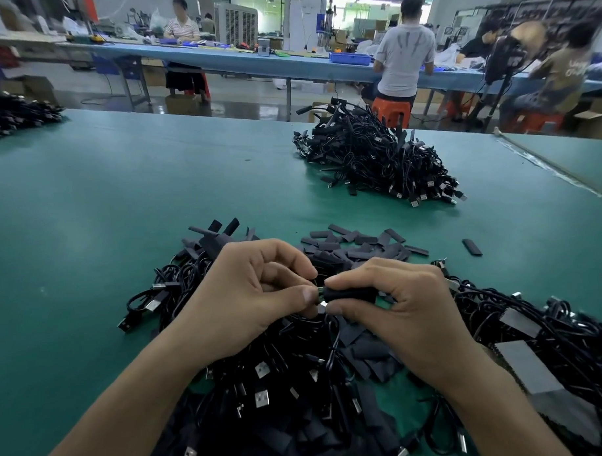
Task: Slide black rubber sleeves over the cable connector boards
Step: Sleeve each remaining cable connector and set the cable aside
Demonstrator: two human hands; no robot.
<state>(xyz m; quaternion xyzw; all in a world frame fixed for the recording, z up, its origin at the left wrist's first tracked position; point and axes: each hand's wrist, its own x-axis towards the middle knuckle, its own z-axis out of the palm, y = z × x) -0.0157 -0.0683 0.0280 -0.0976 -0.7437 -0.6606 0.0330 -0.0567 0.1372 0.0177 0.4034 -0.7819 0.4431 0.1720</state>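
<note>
Place: you are sitting on a factory assembly floor, a cable workshop.
Your tabletop [121, 200]: wide, covered in green matting, with black cables [375, 157] lying on it in bulk heaps.
Loose parts: a scatter of identical black sleeves [354, 243] lies in front of you.
Other stations: across the aisle runs a long blue tabletop [235, 59] carrying a blue bin [350, 58].
People: several workers [402, 53] are at it, one on an orange stool [391, 110].
Equipment: a big air cooler [236, 25] stands at the back.
Floor: cardboard boxes [35, 87] sit on bare, shiny flooring.
</note>
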